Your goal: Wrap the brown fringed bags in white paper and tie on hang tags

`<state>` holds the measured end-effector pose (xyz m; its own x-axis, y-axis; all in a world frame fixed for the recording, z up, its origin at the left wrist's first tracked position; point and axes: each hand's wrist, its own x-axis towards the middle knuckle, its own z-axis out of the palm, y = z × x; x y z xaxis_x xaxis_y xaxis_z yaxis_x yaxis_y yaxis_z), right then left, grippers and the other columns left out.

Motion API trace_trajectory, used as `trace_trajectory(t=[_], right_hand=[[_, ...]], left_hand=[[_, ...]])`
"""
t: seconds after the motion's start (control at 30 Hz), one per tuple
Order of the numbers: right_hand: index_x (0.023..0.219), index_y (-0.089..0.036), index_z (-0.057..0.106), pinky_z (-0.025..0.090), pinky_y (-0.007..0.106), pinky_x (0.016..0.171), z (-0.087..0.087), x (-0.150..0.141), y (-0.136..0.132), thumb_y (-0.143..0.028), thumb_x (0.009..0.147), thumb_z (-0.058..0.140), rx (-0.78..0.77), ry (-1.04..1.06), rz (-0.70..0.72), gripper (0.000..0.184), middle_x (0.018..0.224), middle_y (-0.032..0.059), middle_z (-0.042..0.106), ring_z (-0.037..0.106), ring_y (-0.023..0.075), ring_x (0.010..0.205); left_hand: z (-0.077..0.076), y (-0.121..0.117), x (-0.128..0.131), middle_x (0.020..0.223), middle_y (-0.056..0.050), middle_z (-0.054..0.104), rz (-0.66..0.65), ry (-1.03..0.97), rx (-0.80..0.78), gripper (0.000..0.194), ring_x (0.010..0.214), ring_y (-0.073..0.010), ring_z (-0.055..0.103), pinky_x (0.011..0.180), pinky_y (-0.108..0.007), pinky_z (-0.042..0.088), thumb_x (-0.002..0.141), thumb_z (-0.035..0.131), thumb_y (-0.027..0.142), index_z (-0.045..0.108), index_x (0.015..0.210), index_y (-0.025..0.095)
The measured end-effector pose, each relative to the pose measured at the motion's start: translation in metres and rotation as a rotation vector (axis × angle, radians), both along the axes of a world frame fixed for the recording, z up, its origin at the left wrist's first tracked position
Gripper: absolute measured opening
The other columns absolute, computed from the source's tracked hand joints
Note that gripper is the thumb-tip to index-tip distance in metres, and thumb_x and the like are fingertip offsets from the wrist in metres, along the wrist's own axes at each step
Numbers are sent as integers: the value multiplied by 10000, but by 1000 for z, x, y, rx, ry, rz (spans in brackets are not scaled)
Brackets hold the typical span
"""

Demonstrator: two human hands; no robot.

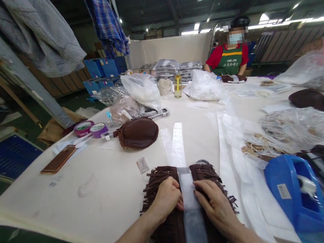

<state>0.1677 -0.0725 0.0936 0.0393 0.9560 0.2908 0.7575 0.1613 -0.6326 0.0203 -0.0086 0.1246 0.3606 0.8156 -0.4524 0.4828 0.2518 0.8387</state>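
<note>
A dark brown fringed bag (pixel 177 226) lies in front of me at the table's near edge. Down its middle runs a translucent whitish plastic strip (pixel 187 183). With fingers curled in, my left hand (pixel 166 199) is closed at the strip's left edge. Opposite it, my right hand (pixel 216 205) has thumb and forefinger bent together at the right edge. Both hands rest against the bag, and the undersides of the fingers are hidden. Beyond the bag, more clear strips (pixel 178 143) lie flat on the table.
Left are a phone (pixel 58 159), purple tape rolls (pixel 98 130) and a round brown bag (pixel 138 133). Right stands a blue tape dispenser (pixel 285 185) near plastic-wrapped tags (pixel 259 145). Plastic bags (pixel 142 90) and a drink bottle (pixel 177 86) are farther back. A co-worker (pixel 228 60) sits across.
</note>
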Motion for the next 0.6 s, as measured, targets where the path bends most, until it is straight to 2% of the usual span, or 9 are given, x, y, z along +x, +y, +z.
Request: trace_trajectory(t=[0.1,0.2,0.3,0.4,0.5,0.6], right_hand=[[1078,-211,591,449,395,787,0,-7,-6,-227,869,468,44,-155,42,243,1039,90,606,556,231,946],[1090,-193,588,437,409,797,-3,-9,-9,-211,876,461,35,-212,46,250,1058,107,591,545,240,971],[1111,-183,576,434,403,836,-5,-5,-11,-208,878,454,-1,-146,96,264,1096,109,581,534,231,1013],[1144,-175,556,421,407,879,-4,1,-13,-247,884,451,-39,-94,140,289,1139,113,568,522,228,1046],[1208,-160,514,390,431,924,-3,4,-16,-264,885,448,-69,-97,159,346,1197,128,538,486,244,1109],[1239,-167,493,377,436,944,-2,5,-17,-254,863,478,-124,-77,189,386,1235,125,516,466,248,1140]], left_hand=[[-2,-4,-3,533,65,513,-1,13,107,102,451,-125,553,456,-217,438,775,440,121,430,869,160],[-11,-8,-5,569,68,515,-72,44,274,297,542,-127,554,574,-234,450,725,546,114,481,1012,153],[-19,-15,-7,759,4,568,-128,83,471,436,724,-152,564,738,-292,460,753,494,73,448,1178,160],[-18,-23,-11,950,-70,531,-226,126,732,272,898,-188,515,849,-354,431,836,415,117,532,1080,149],[-13,-29,-18,971,-68,503,-318,104,766,205,939,-203,487,877,-371,425,831,499,217,551,1019,154],[-13,-28,-24,1013,-53,492,-383,62,695,365,968,-200,479,896,-361,423,729,621,181,526,1082,175]])
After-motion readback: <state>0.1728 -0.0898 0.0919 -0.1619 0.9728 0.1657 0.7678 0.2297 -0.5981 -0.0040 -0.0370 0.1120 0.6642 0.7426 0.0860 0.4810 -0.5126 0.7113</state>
